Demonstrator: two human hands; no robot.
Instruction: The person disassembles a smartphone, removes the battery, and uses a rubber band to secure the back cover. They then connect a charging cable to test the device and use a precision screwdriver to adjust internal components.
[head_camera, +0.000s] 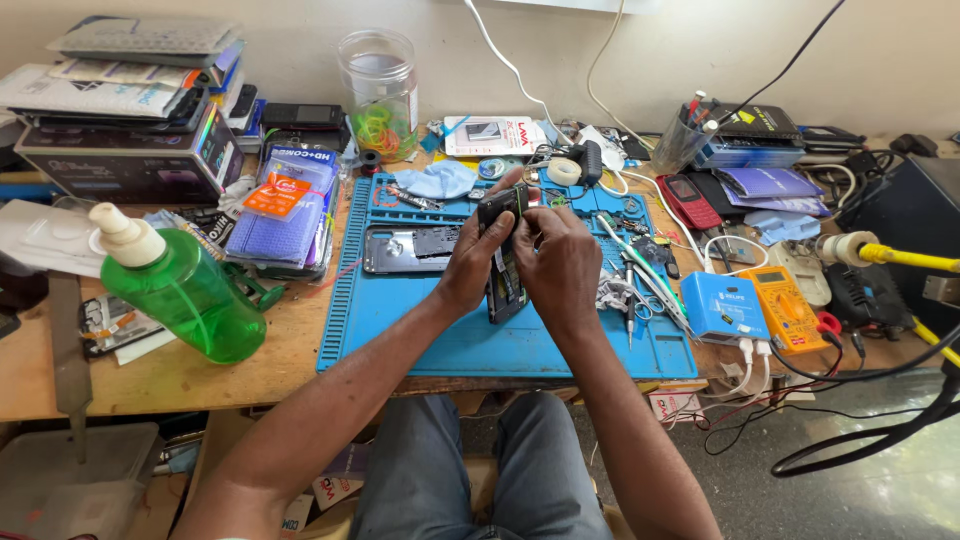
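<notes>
Over a blue work mat (420, 335) both my hands hold a dark opened phone (503, 287) upright, its inner side showing. My left hand (470, 262) grips its left edge, thumb near the top. My right hand (560, 262) wraps the right edge, fingers curled at the upper part. The phone's middle is hidden by my fingers. A second opened phone body (410, 249) lies flat on the mat, left of my hands.
A green bottle (180, 285) lies at the left. Tweezers and small tools (640, 285) lie right of my hands, beside a blue box (725, 305) and an orange multimeter (790, 310). A clear jar (380, 95), stacked boxes (130, 130) and cables crowd the back.
</notes>
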